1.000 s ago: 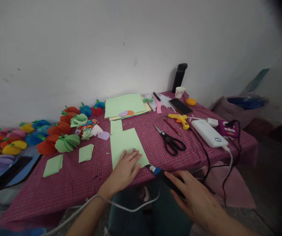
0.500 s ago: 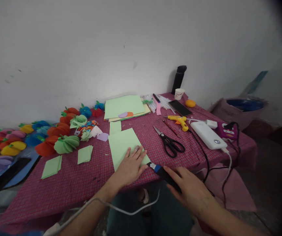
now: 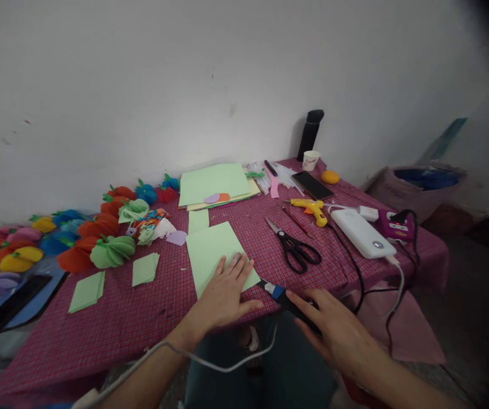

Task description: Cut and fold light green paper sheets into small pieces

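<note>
Left grip (image 3: pixel 227 284): grasping nothing, palm down, fingers spread on the green sheet (image 3: pixel 210 250). Right grip (image 3: pixel 338 329): wrapped around the black cutter (image 3: pixel 277 292), just behind its blue part, nose aimed at the sheet.

Handling, my read: sheet is very light, thin, a bit stiff, like craft paper. Should slide easily on the table (image 3: pixel 133 326) if pressed lightly, and crease if pinched hard. One ply or several: can't tell. Best hold is flat, spread pressure; for lifting, pinch the bare far right corner. Cutter looks rigid, fairly light, probably not slick. Hold it by the black body, fingers off the nose. Blade detail too small to make out.

Position: sheet lies flat near the front of the table, ahead of the person. Left grip covers its near part; far half is bare. Sheet's near right corner sits just beside the cutter's nose; contact or not, can't tell. Right grip itself is apart from the sheet, to its right, and looks out past the table's near edge. A narrow strip (image 3: pixel 199 220) shows beyond the sheet's far edge, overlap unclear. Scissors (image 3: pixel 297 250) lie right of the sheet, apart from it. Green squares (image 3: pixel 145 268) sit left, well apart from both grips.
</note>
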